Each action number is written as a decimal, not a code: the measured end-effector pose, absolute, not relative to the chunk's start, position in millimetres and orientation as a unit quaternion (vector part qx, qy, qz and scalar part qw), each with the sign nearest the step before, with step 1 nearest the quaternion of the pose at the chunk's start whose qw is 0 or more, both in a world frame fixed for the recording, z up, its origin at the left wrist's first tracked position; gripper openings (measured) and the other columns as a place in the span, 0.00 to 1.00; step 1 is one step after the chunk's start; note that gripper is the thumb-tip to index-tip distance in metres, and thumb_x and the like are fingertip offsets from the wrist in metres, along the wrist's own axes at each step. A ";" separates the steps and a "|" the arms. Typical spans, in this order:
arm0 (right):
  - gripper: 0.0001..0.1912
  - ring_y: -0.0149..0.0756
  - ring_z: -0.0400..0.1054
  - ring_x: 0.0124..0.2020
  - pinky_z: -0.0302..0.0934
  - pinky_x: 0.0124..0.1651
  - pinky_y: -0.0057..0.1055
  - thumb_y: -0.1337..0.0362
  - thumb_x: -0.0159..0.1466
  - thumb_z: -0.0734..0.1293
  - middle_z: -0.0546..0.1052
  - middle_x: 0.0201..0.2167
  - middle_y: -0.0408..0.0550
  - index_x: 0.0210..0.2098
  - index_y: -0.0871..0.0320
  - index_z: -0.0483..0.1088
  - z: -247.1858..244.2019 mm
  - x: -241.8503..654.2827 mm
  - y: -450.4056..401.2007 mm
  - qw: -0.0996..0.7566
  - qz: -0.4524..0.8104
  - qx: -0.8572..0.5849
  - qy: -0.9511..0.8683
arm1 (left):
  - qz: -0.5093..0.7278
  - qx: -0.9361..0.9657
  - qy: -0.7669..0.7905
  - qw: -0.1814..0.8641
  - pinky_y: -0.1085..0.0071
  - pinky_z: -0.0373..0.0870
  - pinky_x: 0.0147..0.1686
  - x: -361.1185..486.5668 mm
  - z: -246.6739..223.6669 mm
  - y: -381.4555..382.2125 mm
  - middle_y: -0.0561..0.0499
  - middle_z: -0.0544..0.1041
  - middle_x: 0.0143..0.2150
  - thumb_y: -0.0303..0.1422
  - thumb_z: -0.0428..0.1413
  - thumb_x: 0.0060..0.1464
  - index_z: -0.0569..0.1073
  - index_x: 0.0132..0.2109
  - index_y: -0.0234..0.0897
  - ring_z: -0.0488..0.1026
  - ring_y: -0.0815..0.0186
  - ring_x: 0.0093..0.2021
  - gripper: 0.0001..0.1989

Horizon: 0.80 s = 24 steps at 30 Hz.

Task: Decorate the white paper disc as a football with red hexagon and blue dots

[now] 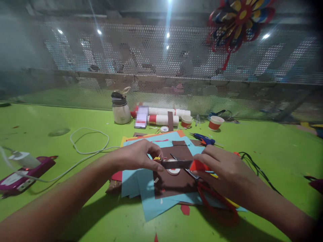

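Between my hands a dark strip [178,164] is stretched level above the brown paper sheet [174,188]. My left hand [145,156] pinches its left end together with a small yellow and red piece [157,159]. At the right end my right hand [214,164] is closed around a red piece [199,165] that meets the strip. Scissors with red handles [218,205] lie under and beside my right hand, blades pointing up-left. A round white lid-like disc [173,170] shows behind the strip. Light blue sheets [148,201] lie beneath the brown one.
A blue glue gun [204,138] lies beyond my right hand. Farther back are paper cups [187,121], [216,123] cup stacks [164,120], a phone [141,117] and a jar [121,109]. At left, a white cable [93,153] runs to a purple power strip [32,174].
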State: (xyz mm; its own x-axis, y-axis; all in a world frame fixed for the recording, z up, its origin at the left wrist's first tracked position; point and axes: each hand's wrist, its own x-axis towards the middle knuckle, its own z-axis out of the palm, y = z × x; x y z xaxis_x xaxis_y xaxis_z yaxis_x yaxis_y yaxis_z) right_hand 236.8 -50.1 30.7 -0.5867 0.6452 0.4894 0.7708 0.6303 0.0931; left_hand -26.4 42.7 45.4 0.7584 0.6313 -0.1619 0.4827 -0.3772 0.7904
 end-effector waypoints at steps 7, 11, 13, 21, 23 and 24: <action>0.08 0.35 0.58 0.27 0.48 0.29 0.31 0.72 0.65 0.61 0.66 0.27 0.49 0.34 0.64 0.72 30.1 237.4 -55.1 0.204 -0.142 -0.396 -0.884 | 0.058 0.821 0.332 0.462 0.72 0.55 0.29 -21.2 46.9 41.8 0.57 0.67 0.24 0.41 0.59 0.49 0.75 0.31 0.35 0.60 0.69 0.27 0.12; 0.09 0.35 0.56 0.27 0.47 0.29 0.32 0.73 0.65 0.61 0.66 0.25 0.48 0.33 0.64 0.73 31.8 237.4 -57.5 0.192 -0.147 -0.390 -0.888 | 0.043 0.829 0.314 0.461 0.71 0.58 0.32 -20.2 48.6 41.1 0.55 0.68 0.25 0.41 0.57 0.52 0.74 0.30 0.35 0.62 0.68 0.29 0.13; 0.08 0.36 0.56 0.28 0.46 0.29 0.32 0.73 0.65 0.62 0.66 0.25 0.48 0.32 0.63 0.72 32.2 237.2 -58.6 0.185 -0.146 -0.390 -0.890 | 0.039 0.838 0.307 0.449 0.71 0.58 0.32 -20.1 48.3 41.2 0.55 0.68 0.26 0.41 0.55 0.54 0.73 0.30 0.35 0.62 0.68 0.29 0.13; 0.09 0.35 0.55 0.26 0.45 0.29 0.32 0.69 0.66 0.62 0.66 0.25 0.47 0.30 0.60 0.71 31.2 236.0 -58.9 0.155 -0.146 -0.392 -0.895 | 0.053 0.869 0.280 0.404 0.70 0.60 0.34 -22.8 43.5 43.4 0.52 0.72 0.30 0.38 0.54 0.56 0.74 0.31 0.34 0.65 0.66 0.32 0.12; 0.08 0.35 0.57 0.27 0.47 0.29 0.31 0.67 0.67 0.62 0.67 0.26 0.47 0.32 0.60 0.71 33.1 236.0 -59.7 0.150 -0.103 -0.391 -0.902 | 0.040 0.868 0.254 0.425 0.70 0.62 0.35 -23.9 44.2 43.1 0.51 0.73 0.30 0.38 0.54 0.56 0.74 0.31 0.34 0.67 0.65 0.33 0.12; 0.07 0.34 0.57 0.27 0.48 0.30 0.31 0.67 0.67 0.62 0.68 0.27 0.47 0.34 0.60 0.71 34.1 235.8 -60.7 0.147 -0.078 -0.390 -0.906 | 0.030 0.866 0.238 0.439 0.70 0.63 0.36 -25.0 44.9 43.1 0.52 0.74 0.30 0.38 0.54 0.56 0.74 0.31 0.35 0.68 0.65 0.33 0.12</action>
